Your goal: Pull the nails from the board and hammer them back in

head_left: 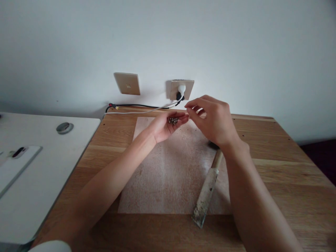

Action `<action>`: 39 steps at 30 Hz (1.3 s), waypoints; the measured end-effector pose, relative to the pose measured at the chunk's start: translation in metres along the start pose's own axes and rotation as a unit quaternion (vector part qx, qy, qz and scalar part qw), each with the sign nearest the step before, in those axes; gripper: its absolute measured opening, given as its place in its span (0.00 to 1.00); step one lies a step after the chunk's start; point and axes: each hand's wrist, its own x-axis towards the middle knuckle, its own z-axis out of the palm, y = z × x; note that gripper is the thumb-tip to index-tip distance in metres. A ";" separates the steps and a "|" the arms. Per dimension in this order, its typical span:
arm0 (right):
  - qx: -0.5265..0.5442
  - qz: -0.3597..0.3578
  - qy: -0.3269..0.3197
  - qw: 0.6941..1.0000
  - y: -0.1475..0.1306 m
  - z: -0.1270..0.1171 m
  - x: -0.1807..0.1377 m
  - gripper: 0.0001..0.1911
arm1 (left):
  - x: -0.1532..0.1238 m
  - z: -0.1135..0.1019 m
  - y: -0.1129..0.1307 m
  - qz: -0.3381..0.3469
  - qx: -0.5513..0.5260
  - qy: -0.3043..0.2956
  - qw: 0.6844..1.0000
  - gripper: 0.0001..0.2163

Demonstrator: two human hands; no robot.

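My left hand [162, 128] is palm up and cupped, with several small metal fasteners [173, 121] in it; they could be screws or nails, too small to tell. Close to its fingertips is my right hand [214, 120], thumb and forefinger pinched together. Whatever sits in that pinch, if anything, cannot be made out. Both hands are above a thin pale board [157, 178] lying on the wooden table [275, 175]. A hammer [206, 196] lies across the board under my right forearm, its handle end past the near edge. My right hand partly hides its dark head.
Behind the table, the wall carries a socket [174, 91] with plugs in it and another wall plate [127, 84]. White and black cables [141, 105] run along the table's back edge. On the left stands a white desk [65, 157] with a grommet [63, 127] and a white device [23, 161].
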 end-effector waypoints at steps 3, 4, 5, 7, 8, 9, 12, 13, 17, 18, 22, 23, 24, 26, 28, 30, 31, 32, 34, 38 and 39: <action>0.010 0.004 0.055 0.998 -0.002 -0.008 0.000 0.10 | -0.002 -0.004 0.010 0.002 -0.049 0.001 0.999 0.10; 0.013 0.004 0.065 0.998 -0.002 -0.009 0.000 0.10 | -0.002 -0.004 0.008 -0.011 -0.059 0.008 0.998 0.12; 0.014 0.004 0.072 0.997 -0.001 -0.010 -0.001 0.09 | -0.003 -0.004 0.005 -0.030 -0.064 0.017 0.997 0.13; 0.012 0.003 0.081 0.997 0.002 -0.011 -0.002 0.09 | -0.003 -0.001 -0.003 -0.079 -0.065 0.031 0.994 0.17; 0.011 0.001 0.086 0.996 0.003 -0.010 -0.002 0.08 | -0.004 0.000 -0.007 -0.094 -0.063 0.032 0.993 0.19; 0.009 0.000 0.091 0.996 0.005 -0.010 -0.002 0.08 | -0.005 0.002 -0.009 -0.098 -0.064 0.028 0.993 0.19; 0.010 -0.014 0.109 0.994 0.008 -0.009 -0.002 0.08 | -0.010 0.007 -0.009 -0.068 -0.080 0.001 0.995 0.17; 0.012 -0.019 0.112 0.993 0.009 -0.008 -0.002 0.08 | -0.012 0.010 -0.009 -0.066 -0.075 -0.004 0.995 0.17; 0.015 -0.027 0.111 0.993 0.010 -0.008 -0.001 0.07 | -0.020 0.021 -0.014 -0.121 0.056 -0.037 0.990 0.20; 0.013 -0.027 0.111 0.993 0.010 -0.009 -0.001 0.07 | -0.021 0.023 -0.015 -0.109 0.116 -0.058 0.986 0.20; 0.009 -0.025 0.110 0.994 0.010 -0.009 -0.001 0.08 | -0.025 0.018 -0.020 0.068 0.473 -0.127 0.869 0.21; 0.009 -0.024 0.107 0.994 0.010 -0.010 -0.001 0.08 | -0.026 0.014 -0.022 0.098 0.562 -0.136 0.810 0.22; 0.009 -0.024 0.105 0.994 0.010 -0.010 -0.001 0.07 | -0.026 0.011 -0.024 0.114 0.637 -0.143 0.749 0.21; 0.010 -0.023 0.100 0.995 0.010 -0.010 -0.001 0.07 | -0.027 0.006 -0.027 0.123 0.734 -0.147 0.651 0.19; 0.012 -0.023 0.098 0.995 0.010 -0.010 0.000 0.07 | -0.028 0.003 -0.030 0.134 0.791 -0.130 0.583 0.17; 0.013 -0.023 0.097 0.995 0.009 -0.010 0.000 0.07 | -0.029 0.003 -0.032 0.144 0.827 -0.121 0.530 0.16; 0.013 -0.022 0.097 0.995 0.008 -0.009 0.000 0.07 | -0.030 0.004 -0.033 0.145 0.839 -0.125 0.510 0.16; 0.013 -0.022 0.096 0.995 0.008 -0.009 -0.001 0.07 | -0.031 0.004 -0.033 0.145 0.845 -0.135 0.496 0.15; 0.013 -0.023 0.094 0.995 0.008 -0.009 -0.001 0.07 | -0.032 0.004 -0.035 0.145 0.847 -0.158 0.486 0.12; 0.013 -0.028 0.089 0.996 0.009 -0.009 -0.001 0.08 | -0.035 0.004 -0.035 0.145 0.832 -0.192 0.500 0.08; 0.012 -0.028 0.088 0.996 0.009 -0.009 -0.001 0.08 | -0.035 0.004 -0.034 0.144 0.827 -0.202 0.505 0.08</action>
